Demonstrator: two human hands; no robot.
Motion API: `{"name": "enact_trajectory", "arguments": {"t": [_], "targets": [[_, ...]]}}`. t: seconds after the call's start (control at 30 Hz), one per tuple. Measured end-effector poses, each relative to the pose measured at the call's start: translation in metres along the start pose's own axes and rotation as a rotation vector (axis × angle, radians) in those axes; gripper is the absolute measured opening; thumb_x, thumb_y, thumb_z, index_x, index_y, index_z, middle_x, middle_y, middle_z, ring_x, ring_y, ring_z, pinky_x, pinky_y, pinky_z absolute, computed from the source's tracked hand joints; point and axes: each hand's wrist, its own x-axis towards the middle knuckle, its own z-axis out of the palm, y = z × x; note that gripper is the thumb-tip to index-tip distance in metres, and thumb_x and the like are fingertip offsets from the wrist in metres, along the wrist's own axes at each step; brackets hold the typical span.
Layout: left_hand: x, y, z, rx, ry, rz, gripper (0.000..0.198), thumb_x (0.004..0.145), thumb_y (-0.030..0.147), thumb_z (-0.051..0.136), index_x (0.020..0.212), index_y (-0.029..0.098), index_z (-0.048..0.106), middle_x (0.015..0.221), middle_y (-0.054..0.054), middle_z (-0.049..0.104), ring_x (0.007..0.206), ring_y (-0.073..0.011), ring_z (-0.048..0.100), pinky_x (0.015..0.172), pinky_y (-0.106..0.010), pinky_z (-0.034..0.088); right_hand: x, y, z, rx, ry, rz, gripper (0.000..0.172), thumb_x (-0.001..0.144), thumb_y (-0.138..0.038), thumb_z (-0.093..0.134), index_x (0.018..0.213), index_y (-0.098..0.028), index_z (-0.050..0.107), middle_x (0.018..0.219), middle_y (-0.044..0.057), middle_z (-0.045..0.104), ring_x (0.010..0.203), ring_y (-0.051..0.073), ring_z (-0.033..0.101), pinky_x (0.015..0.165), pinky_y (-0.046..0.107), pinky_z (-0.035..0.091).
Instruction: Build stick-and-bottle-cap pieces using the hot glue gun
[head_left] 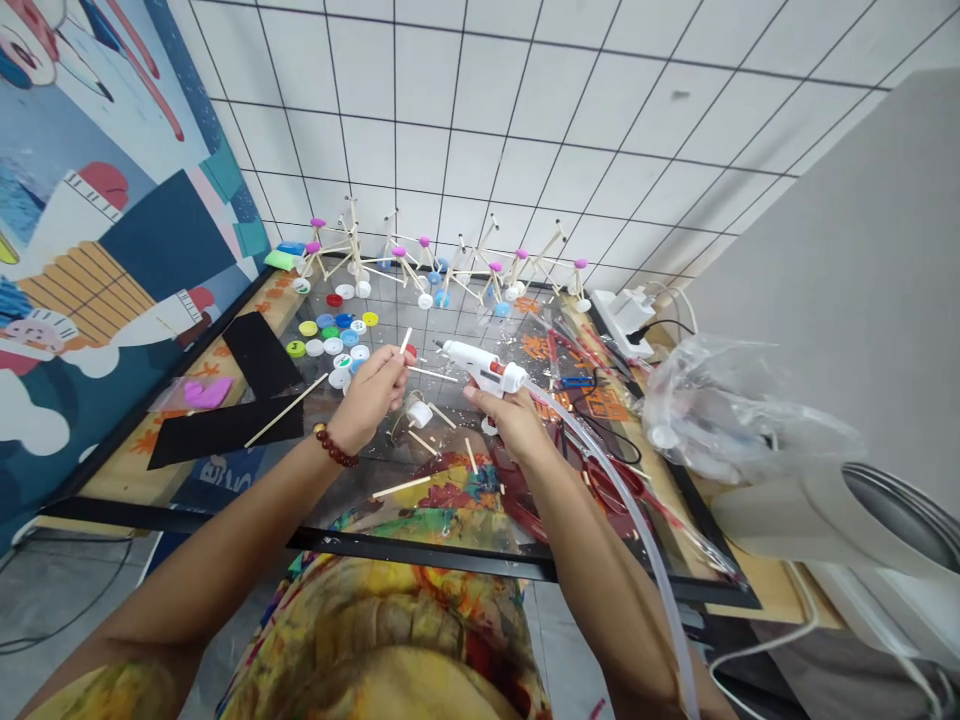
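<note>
Pinched between the fingers of my left hand (373, 396) are thin wooden sticks (433, 374); one points up and another stretches right, below the glue gun's nozzle. My right hand (510, 415) is wrapped round a white glue gun (480, 364), its nozzle aimed left toward the held sticks without touching them. A long translucent glue stick (615, 480) trails from the gun's rear over my right forearm. Below my hands lie a small white roll (418, 411) and several short cut sticks, one of them (401, 487) near the table's front edge.
Coloured bottle caps (330, 333) lie left of centre. Stick figures with pink tops (400, 252) line the back. Black strips (225, 430) and a pink piece (208, 393) are at left. Right are red-handled scissors, a power strip (621, 320) and a plastic bag (720, 400).
</note>
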Motion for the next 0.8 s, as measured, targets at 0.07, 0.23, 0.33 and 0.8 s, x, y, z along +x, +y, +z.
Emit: {"name": "enact_trajectory", "arguments": {"t": [0.07, 0.23, 0.33, 0.8], "targets": [[0.007, -0.006, -0.002, 0.039, -0.035, -0.003, 0.018, 0.085, 0.033, 0.059, 0.082, 0.015, 0.061, 0.063, 0.005, 0.046, 0.046, -0.0042, 0.038, 0.042, -0.016, 0.035, 0.001, 0.004, 0.002, 0.033, 0.010, -0.014, 0.024, 0.066, -0.040, 0.073, 0.075, -0.020, 0.063, 0.079, 0.000, 0.067, 0.077, 0.019, 0.060, 0.071, 0.030, 0.046], [0.006, -0.019, -0.004, 0.024, -0.026, -0.044, 0.021, 0.083, 0.034, 0.061, 0.088, 0.014, 0.064, 0.062, 0.003, 0.055, 0.047, -0.0074, 0.049, 0.046, -0.020, 0.043, 0.005, 0.006, 0.003, 0.129, 0.081, 0.045, 0.029, 0.060, -0.039, 0.078, 0.067, -0.020, 0.057, 0.063, -0.002, 0.056, 0.059, 0.013, 0.048, 0.056, 0.026, 0.038], [0.003, -0.020, -0.006, -0.021, -0.002, -0.043, 0.021, 0.083, 0.033, 0.061, 0.090, 0.014, 0.063, 0.062, 0.002, 0.058, 0.047, -0.0081, 0.051, 0.047, -0.021, 0.045, 0.006, -0.005, -0.004, 0.315, -0.073, 0.214, 0.037, 0.057, -0.040, 0.082, 0.065, -0.020, 0.051, 0.054, -0.007, 0.043, 0.049, 0.008, 0.035, 0.048, 0.024, 0.029], [0.001, -0.031, -0.006, 0.012, 0.074, 0.019, 0.014, 0.085, 0.025, 0.058, 0.087, 0.013, 0.064, 0.069, -0.001, 0.064, 0.050, -0.0078, 0.055, 0.046, -0.019, 0.049, -0.001, 0.004, 0.001, -0.085, -0.096, -0.033, 0.044, 0.077, -0.063, 0.065, 0.077, -0.019, 0.070, 0.069, 0.002, 0.065, 0.064, 0.016, 0.057, 0.065, 0.030, 0.046]]}}
